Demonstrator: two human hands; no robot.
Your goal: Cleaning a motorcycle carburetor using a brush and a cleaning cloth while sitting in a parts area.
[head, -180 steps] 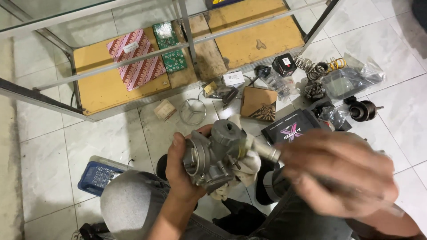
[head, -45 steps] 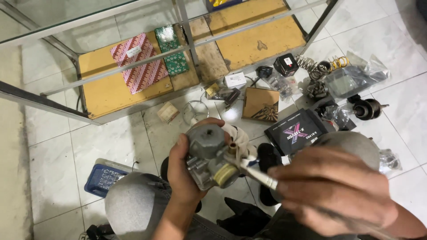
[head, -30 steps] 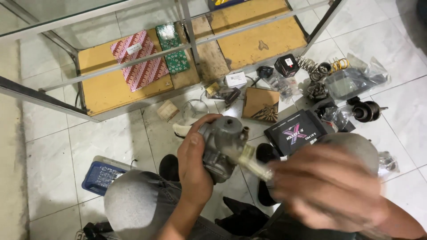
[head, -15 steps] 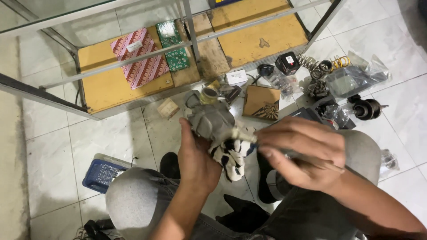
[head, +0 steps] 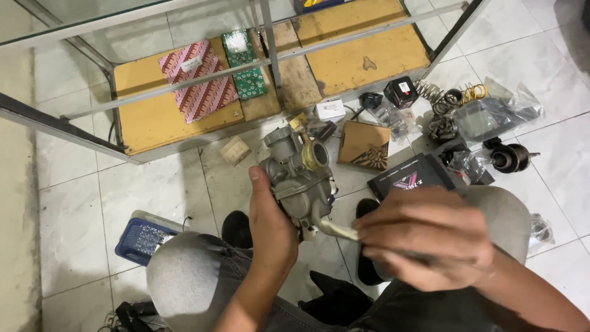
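Left hand (head: 270, 224) fingers wrapped round carb (head: 298, 178), held upright over the floor tiles, steadying it. Right hand (head: 424, 237) fingers pinch a pale tool (head: 335, 229), tip under the carb bowl.

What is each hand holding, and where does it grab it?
The left hand grips the grey metal carburetor around its lower body. The right hand pinches a pale tube at its near end.
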